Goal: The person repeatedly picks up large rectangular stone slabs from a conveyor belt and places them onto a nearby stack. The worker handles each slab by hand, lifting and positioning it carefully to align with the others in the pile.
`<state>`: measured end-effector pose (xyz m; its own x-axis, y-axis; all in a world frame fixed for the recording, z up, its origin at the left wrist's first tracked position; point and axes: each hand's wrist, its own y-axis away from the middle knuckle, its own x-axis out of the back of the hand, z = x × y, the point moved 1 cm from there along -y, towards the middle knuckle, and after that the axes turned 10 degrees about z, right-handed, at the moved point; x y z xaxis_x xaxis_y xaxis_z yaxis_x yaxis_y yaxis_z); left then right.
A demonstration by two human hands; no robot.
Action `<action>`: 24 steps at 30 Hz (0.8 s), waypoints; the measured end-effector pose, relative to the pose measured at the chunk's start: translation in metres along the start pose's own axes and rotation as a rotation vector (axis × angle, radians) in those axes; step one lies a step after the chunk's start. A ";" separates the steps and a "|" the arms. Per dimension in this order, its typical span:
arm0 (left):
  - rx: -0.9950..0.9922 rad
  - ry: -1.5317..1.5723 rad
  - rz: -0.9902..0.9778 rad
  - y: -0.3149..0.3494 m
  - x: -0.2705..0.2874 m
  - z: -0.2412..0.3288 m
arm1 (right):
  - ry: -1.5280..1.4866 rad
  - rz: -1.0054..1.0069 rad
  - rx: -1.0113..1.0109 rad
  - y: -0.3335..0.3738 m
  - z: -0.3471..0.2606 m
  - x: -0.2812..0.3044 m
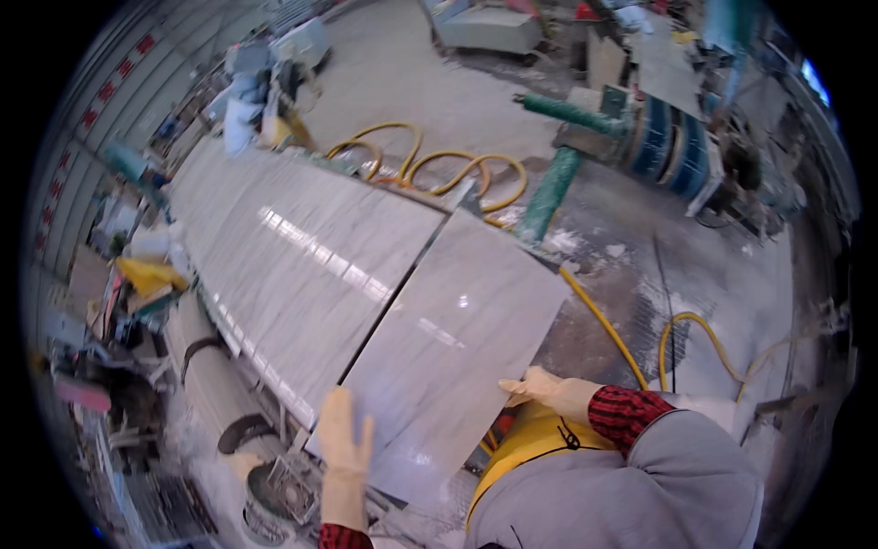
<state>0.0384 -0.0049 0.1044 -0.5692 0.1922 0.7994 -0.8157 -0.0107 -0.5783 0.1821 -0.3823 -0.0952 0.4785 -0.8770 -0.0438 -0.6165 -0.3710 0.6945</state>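
A pale, grey-veined polished stone slab (466, 311) lies in front of me. A dark narrow gap separates it from a larger matching slab (320, 229) beyond to the left. Both of my hands wear cream rubber gloves. My left hand (344, 453) rests at the near left edge of the closer slab, fingers stretched out and thumb apart. At the slab's right edge is my right hand (558, 393), its fingers extended leftward onto the rim. Any part of it under the edge is hidden. Neither hand has a loose object in it.
A yellow hose (503, 165) loops on the floor behind the slabs and runs to the right. Green cylinders (551, 194) and blue-banded machinery (668, 146) stand at the right. A thick pale roll (210, 375) lies along the left side, near a cluttered rack.
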 end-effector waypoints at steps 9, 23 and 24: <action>0.771 -0.122 -0.553 -0.060 -0.053 -0.038 | -0.284 0.013 -0.063 0.040 -0.031 -0.014; 0.754 0.275 -0.191 -0.098 0.017 0.097 | -0.462 -0.024 -0.049 0.000 0.023 0.077; 0.770 0.225 -0.167 -0.109 0.010 0.106 | -0.410 0.007 0.042 0.012 -0.001 0.094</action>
<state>0.1106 -0.1061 0.1927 -0.4666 0.4427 0.7657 -0.7763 -0.6198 -0.1148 0.2200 -0.4689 -0.0902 0.1906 -0.9253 -0.3280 -0.6479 -0.3695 0.6661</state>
